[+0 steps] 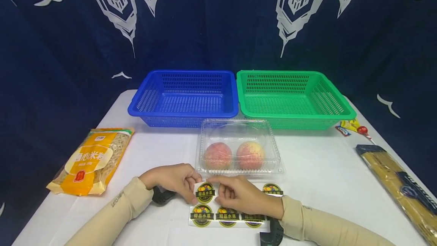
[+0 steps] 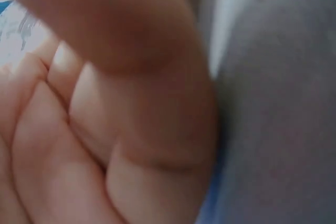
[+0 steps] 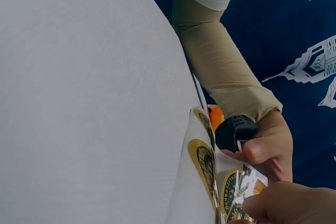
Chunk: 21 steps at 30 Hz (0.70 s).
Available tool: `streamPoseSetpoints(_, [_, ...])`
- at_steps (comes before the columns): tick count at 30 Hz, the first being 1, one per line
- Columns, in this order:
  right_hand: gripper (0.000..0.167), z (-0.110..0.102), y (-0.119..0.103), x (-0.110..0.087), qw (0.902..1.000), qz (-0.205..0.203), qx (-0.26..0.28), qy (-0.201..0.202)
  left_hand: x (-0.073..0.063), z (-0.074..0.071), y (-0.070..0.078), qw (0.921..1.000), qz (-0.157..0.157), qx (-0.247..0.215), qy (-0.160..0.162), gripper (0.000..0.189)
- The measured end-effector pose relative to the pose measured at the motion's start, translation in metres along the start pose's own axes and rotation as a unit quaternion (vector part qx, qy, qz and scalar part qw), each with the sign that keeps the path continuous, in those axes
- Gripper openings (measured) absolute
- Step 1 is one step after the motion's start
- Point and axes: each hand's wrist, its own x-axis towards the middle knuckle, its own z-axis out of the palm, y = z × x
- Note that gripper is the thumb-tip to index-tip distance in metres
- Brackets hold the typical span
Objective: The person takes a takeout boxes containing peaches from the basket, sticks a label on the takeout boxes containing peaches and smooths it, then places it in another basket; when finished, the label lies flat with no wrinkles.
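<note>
A sheet of round black-and-gold stickers (image 1: 218, 224) with Chinese lettering lies in front of me, partly covered by both hands. At its upper left edge my left hand (image 1: 175, 181) holds the sheet, thumb beside the top-left sticker (image 1: 205, 193). My right hand (image 1: 240, 195) reaches over the sheet from the right and pinches it near that same sticker, hiding part of the top row. In the right wrist view the sheet (image 3: 202, 163) bends up by the hands. The left wrist view is mostly filled by the left hand's thumb and palm (image 2: 152, 114).
Just beyond the hands stands a closed clear plastic box (image 1: 239, 130) with two peaches (image 1: 250, 155). Behind it are a blue basket (image 1: 184, 115) and a green basket (image 1: 297, 116). A pasta bag (image 1: 90, 160) lies left; a noodle pack (image 1: 396, 185), candy (image 1: 349, 125) and a lollipop (image 1: 362, 130) lie right.
</note>
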Motion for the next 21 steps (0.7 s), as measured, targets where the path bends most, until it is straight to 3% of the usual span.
streamPoseSetpoints(5, [0.038, 0.001, 0.001, 0.0, 1.0, 0.004, 0.005, 0.007, 0.0, -0.005, -0.005, 0.9989, -0.004, -0.045, -0.01, 0.023])
streamPoseSetpoints(10, [0.03, 0.001, 0.0, 0.0, 0.9999, 0.007, 0.007, 0.01, 0.0, -0.007, -0.011, 0.9977, -0.014, -0.067, 0.002, 0.019])
streamPoseSetpoints(18, [0.024, 0.001, -0.004, -0.002, 0.9995, 0.024, 0.01, 0.019, -0.001, -0.007, -0.011, 0.9961, -0.03, -0.081, 0.016, 0.017])
streamPoseSetpoints(21, [0.024, 0.002, -0.006, -0.004, 0.9994, 0.01, 0.004, 0.034, -0.001, -0.006, -0.01, 0.9958, -0.037, -0.081, 0.023, 0.016])
